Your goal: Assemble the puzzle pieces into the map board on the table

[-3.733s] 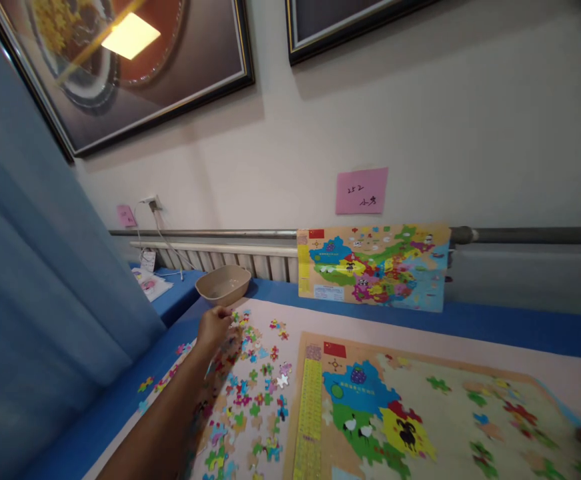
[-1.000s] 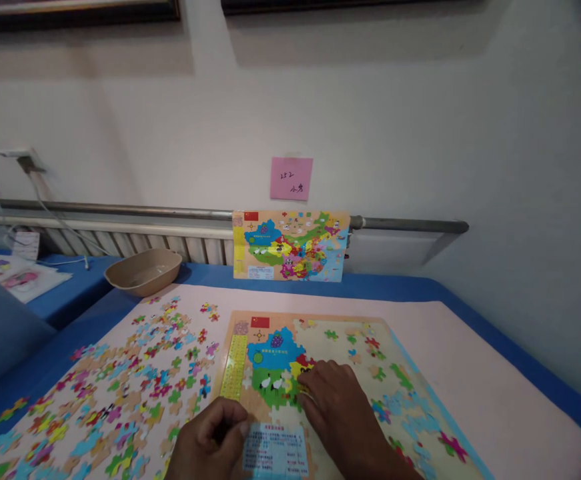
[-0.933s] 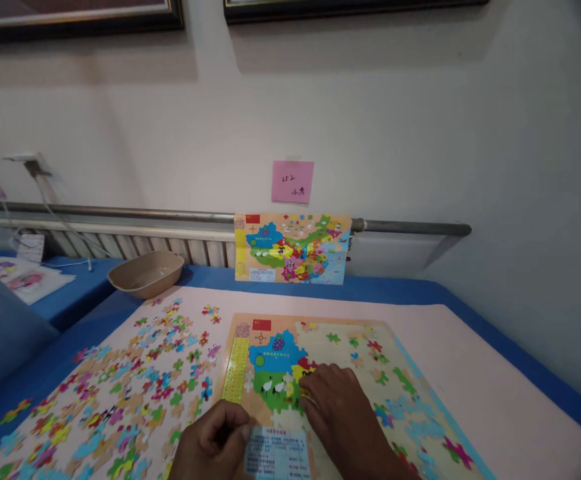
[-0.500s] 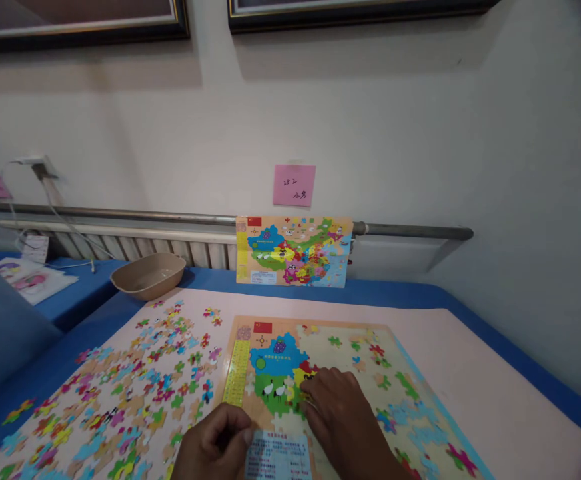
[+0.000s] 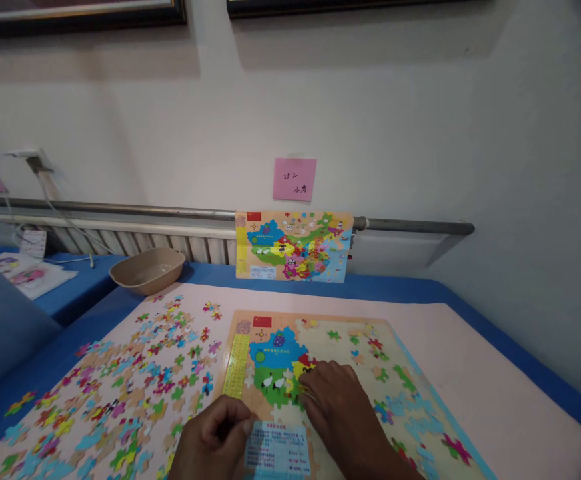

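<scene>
A partly assembled map jigsaw puzzle [image 5: 275, 377] lies on the pink sheet in front of me, its left side joined up with a blue region, a green region and a flag. My right hand [image 5: 337, 407] rests over the middle of it, fingers bent and pinching a small puzzle piece [image 5: 306, 393] at the edge of the joined part; the fingers hide most of that piece. Beside the lower left edge, my left hand [image 5: 213, 433] is curled with thumb and forefinger together. Whatever it may hold is hidden. Loose pieces [image 5: 395, 407] lie on the board's right half.
Many scattered puzzle pieces [image 5: 135, 393] cover the sheet to the left. A beige basin [image 5: 150, 272] stands behind them. Propped against the radiator pipe [image 5: 415, 227] is a printed reference map [image 5: 293, 247]. Blue cloth [image 5: 390, 288] borders the pink sheet [image 5: 510, 373].
The view has tilted down slightly, so the wall and table sit a little higher or lower in frame. Both hands keep nearly the same places and poses on the puzzle.
</scene>
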Available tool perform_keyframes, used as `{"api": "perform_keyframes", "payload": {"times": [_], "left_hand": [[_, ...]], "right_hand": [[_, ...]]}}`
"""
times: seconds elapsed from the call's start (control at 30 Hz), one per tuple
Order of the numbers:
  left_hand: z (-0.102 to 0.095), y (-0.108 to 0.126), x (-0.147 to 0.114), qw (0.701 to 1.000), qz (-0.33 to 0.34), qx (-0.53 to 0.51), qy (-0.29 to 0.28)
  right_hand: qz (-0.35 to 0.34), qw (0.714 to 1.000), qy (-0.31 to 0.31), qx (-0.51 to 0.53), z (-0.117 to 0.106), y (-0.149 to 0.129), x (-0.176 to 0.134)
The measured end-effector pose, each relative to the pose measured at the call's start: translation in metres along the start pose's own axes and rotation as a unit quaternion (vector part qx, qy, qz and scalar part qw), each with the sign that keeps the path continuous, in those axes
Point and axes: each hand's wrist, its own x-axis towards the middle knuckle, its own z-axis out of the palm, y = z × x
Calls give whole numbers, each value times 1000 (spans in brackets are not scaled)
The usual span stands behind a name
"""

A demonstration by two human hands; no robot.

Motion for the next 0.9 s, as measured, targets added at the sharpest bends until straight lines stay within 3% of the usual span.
{"api": "perform_keyframes", "payload": {"times": [0.53, 0.9], "left_hand": [[-4, 0, -1, 999, -19, 28, -17], [-3, -3, -1, 999, -23, 17, -22]], "right_hand": [[-15, 999, 19, -21, 2, 0, 1], [-6, 1000, 0, -26, 1, -1, 1]]}}
